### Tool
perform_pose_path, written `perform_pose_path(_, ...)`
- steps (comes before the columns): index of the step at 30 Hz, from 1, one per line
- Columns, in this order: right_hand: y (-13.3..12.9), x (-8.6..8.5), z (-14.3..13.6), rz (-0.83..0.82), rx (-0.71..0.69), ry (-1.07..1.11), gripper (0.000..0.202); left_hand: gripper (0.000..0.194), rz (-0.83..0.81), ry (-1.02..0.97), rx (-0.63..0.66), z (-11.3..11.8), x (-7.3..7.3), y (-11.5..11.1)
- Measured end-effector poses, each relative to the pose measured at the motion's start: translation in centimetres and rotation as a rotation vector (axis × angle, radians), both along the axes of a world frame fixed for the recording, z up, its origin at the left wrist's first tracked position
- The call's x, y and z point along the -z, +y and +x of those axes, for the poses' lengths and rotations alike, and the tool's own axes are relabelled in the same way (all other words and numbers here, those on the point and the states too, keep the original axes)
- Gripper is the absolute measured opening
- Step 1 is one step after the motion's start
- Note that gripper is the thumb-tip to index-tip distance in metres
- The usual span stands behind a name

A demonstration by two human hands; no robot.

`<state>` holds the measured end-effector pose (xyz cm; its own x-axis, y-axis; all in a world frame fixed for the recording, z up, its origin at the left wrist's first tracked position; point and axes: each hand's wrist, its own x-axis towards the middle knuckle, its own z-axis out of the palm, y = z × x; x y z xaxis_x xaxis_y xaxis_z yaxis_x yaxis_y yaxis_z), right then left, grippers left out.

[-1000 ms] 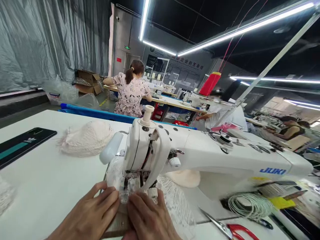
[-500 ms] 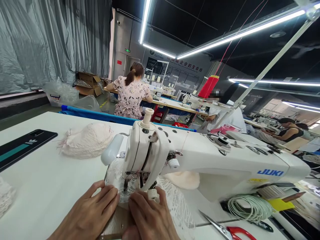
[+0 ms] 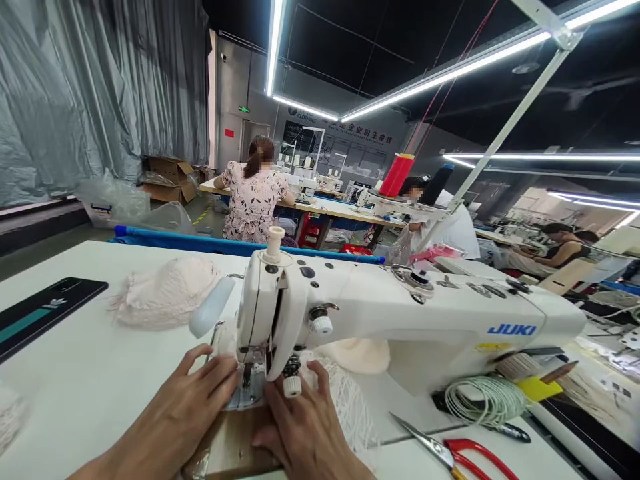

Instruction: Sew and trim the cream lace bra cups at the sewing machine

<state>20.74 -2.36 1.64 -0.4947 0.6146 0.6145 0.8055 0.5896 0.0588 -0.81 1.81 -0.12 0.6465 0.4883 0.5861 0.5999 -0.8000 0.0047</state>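
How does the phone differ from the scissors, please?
The phone is a flat black slab with a teal stripe; the scissors have metal blades and red handles. The phone lies left of the machine, the scissors right of the right hand. Both lie on the white table, untouched.

We've got pretty bright light here, coming off long white tubes (image 3: pixel 275 47) on a dark ceiling (image 3: pixel 330 40). Wide-angle stretch skews the edges, the far background looks kinda soft, and pixel blocks blur the co-workers' faces.
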Motion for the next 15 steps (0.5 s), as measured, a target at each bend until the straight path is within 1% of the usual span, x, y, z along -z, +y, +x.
perform_pose_path(2, 0.0, -0.2, 0.2, -0.071, 0.038, -0.026, 0.039, 0.032, -0.006, -0.017, 0.041, 0.3, -0.8, 0.5)
perform_pose_path(4, 0.3, -0.2, 0.5, -0.117, 0.072, -0.072, 0.043, 0.031, 0.014, -0.045, 0.078, 0.5, -1.5, 1.0)
perform_pose_path(6, 0.6, -0.1, 1.1, -0.142, 0.114, -0.127, 0.05, 0.032, 0.064, -0.05, 0.069, 0.4, -2.0, 1.0)
perform_pose_path(8, 0.9, 0.0, 1.9, -0.143, 0.169, -0.164, 0.055, 0.035, 0.145, -0.035, 0.019, -0.3, -2.0, 0.3)
perform_pose_path(10, 0.9, 0.0, 2.5, -0.111, 0.223, -0.175, 0.053, 0.04, 0.216, -0.01, -0.045, -1.3, -1.5, -1.3)
perform_pose_path(12, 0.5, -0.2, 2.5, -0.066, 0.221, -0.175, 0.05, 0.043, 0.241, -0.022, -0.097, -2.3, -0.8, -3.7)
perform_pose_path(13, 0.2, -0.4, 2.2, -0.041, 0.188, -0.167, 0.051, 0.046, 0.236, -0.039, -0.109, -2.8, -0.4, -5.0)
perform_pose_path(15, -0.7, -0.7, 1.0, -0.003, 0.051, -0.128, 0.06, 0.047, 0.229, -0.081, -0.142, -3.7, 0.4, -7.5)
